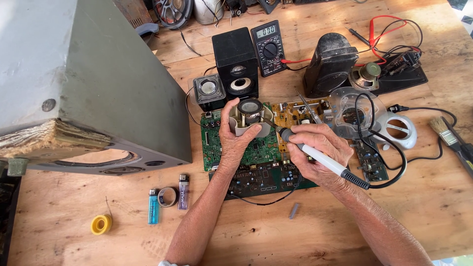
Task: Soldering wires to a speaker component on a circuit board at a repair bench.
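1. The left hand (236,140) is closed around a small speaker driver (250,117), held raised above the green circuit boards (256,152) on the surface (74,207).
2. The right hand (315,150) grips a soldering iron (320,158) pen-fashion, tip touching the driver's side.
3. Judgement: the driver is light and rigid, its cone fragile; hold it by the frame.

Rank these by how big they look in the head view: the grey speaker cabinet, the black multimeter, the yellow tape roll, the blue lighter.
1. Grey speaker cabinet, though it sits nearest the camera.
2. Black multimeter.
3 and 4. Yellow tape roll and blue lighter look about alike; no firm ranking.
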